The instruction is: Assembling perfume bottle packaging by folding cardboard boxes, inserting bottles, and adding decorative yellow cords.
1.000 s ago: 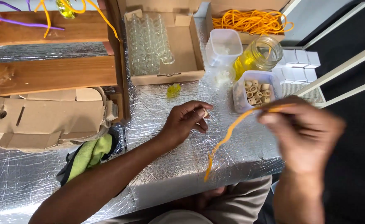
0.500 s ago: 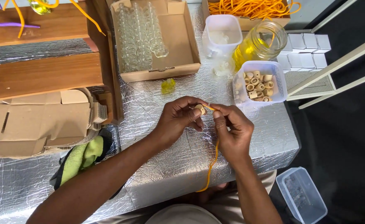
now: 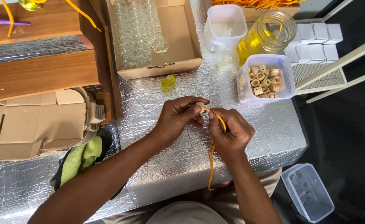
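Over the foil-covered table [image 3: 182, 161], our left hand [image 3: 178, 118] pinches a light, hard bead [image 3: 200, 106] while our right hand [image 3: 229, 132] grasps the limp orange cord [image 3: 211, 159] near its tip, where we judge it steers best.

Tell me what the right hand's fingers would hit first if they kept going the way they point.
The right hand points up-left along the orange cord; its fingers would likely meet the wooden bead pinched in the left hand first.

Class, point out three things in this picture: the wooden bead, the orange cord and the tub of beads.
wooden bead [image 3: 200, 106], head view, its rounded side.
orange cord [image 3: 211, 161], head view, its hanging length.
tub of beads [image 3: 289, 82], head view, its right wall.
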